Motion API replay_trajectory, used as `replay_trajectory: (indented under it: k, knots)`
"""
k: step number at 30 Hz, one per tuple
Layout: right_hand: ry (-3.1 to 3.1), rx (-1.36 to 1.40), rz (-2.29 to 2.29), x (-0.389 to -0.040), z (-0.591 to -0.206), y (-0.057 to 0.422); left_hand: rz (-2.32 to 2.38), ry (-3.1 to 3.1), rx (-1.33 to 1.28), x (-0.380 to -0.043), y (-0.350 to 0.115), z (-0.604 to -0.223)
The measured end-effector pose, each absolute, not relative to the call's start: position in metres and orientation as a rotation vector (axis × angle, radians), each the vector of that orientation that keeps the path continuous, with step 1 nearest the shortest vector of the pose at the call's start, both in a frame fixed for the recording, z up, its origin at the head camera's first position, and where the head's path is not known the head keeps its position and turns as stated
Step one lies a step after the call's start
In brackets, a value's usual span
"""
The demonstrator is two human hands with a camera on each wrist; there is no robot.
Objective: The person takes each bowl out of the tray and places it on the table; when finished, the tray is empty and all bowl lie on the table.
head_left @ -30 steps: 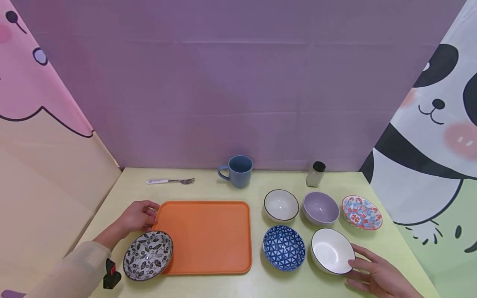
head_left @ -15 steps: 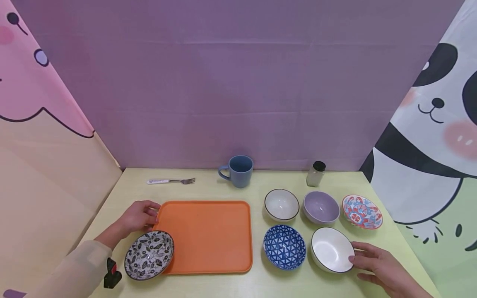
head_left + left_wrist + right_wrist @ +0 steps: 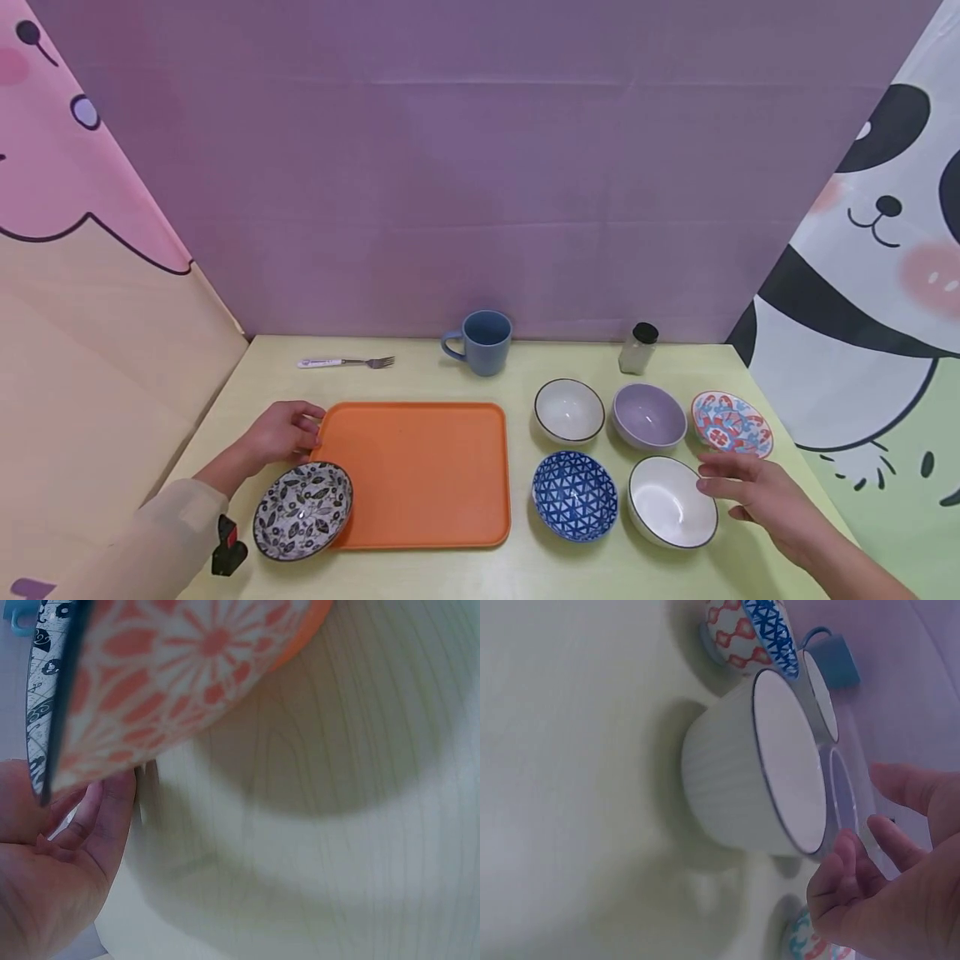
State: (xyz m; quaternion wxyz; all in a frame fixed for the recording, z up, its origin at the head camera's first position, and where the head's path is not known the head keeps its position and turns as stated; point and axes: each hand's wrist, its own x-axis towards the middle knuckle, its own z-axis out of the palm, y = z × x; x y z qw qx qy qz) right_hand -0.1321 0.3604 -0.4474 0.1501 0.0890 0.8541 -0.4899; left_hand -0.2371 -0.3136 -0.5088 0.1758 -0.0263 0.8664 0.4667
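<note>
An orange tray (image 3: 420,475) lies on the table, and my left hand (image 3: 285,433) grips its left rim near the far corner with bent fingers. Close by that wrist, a black-and-white leaf-patterned bowl (image 3: 303,510) overlaps the tray's near left corner; its red-and-white outside (image 3: 187,682) fills much of the left wrist view, hiding the fingertips. A white dark-rimmed bowl (image 3: 672,502) stands on the right side. Just beyond its right rim, apart from it, my right hand (image 3: 765,496) hovers with loosely bent fingers, holding nothing, as the right wrist view of the hand (image 3: 900,877) also shows.
Left of the white bowl is a blue triangle-patterned bowl (image 3: 575,497). Behind stand another white bowl (image 3: 568,411), a purple bowl (image 3: 648,417) and a red-blue patterned dish (image 3: 731,423). Along the back are a fork (image 3: 345,362), a blue mug (image 3: 487,343) and a black-capped jar (image 3: 638,348).
My right hand has let go of the white bowl's right rim and risen up and away from it. The bowl stays in place. My left hand keeps its place at the tray.
</note>
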Motion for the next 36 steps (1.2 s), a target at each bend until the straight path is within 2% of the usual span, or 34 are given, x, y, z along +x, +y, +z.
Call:
replay_trajectory:
  k: [12, 36]
  knots:
    - [2.42, 0.026, -1.53, -0.161, -0.425, 0.296, 1.305, 2.461, -0.083, -0.238, -0.31, -0.505]
    - [2.157, -0.406, -1.565, -0.181, -0.426, 0.128, 1.304, 2.472, -0.044, -0.239, -0.309, -0.503]
